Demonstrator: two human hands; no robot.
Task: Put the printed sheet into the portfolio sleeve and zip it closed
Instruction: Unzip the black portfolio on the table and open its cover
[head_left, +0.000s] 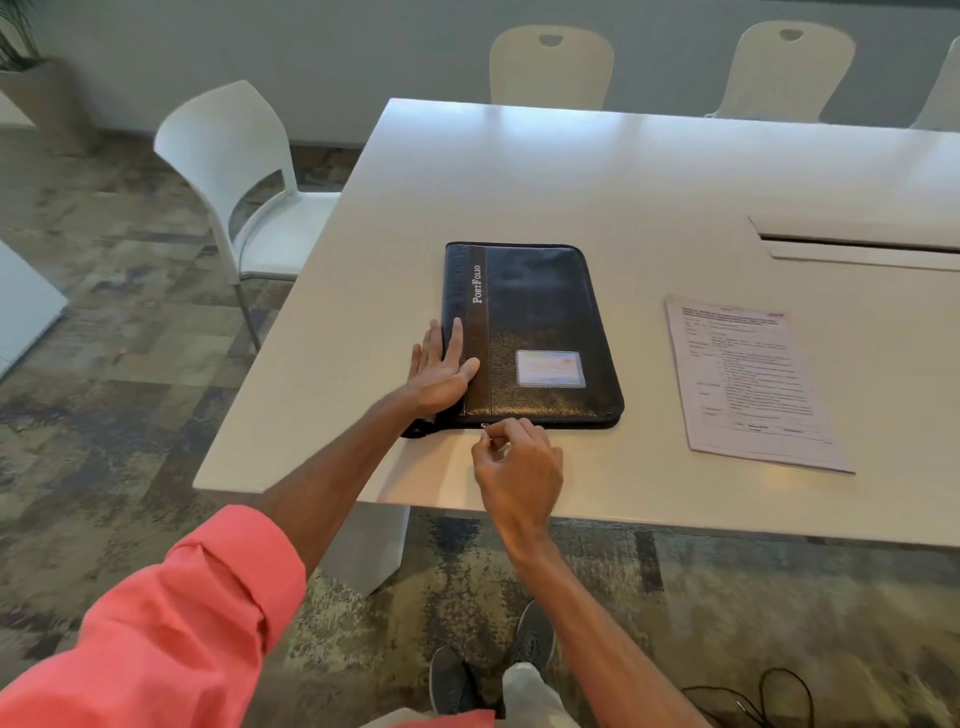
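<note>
Standing right by them: grey shoes (452, 680) on the patterned carpet, a black cable (769, 696) looped on the floor off to their right, and a coral sleeve (171, 623) pushed up on the left arm.

The right hand (519, 462) is at the near edge of the table (571, 171), fingers curled, thumb and forefinger pinching what looks like the zip pull (484, 427). It's tiny, so I can't swear how firm the grip is. The left hand (441, 369) lies flat with fingers spread, pressing on the spine side of the portfolio (540, 312), which looks closed all round.

So my read is they're unzipping first. To do that well, I'd keep that flat palm leaning down so the case doesn't skate across the slick top, pull along the line of the teeth rather than upward, and slow down at the rounded corners where zips like to snag. Shifting the holding hand as the pull goes round would help too.

The printed sheet (753, 379) lies face up on the table to the right, well apart from the portfolio, nothing touching it.

Further back there's a slot (857, 244) in the tabletop, a white chair (234, 156) at the left end and more chairs (550, 67) along the far side.
</note>
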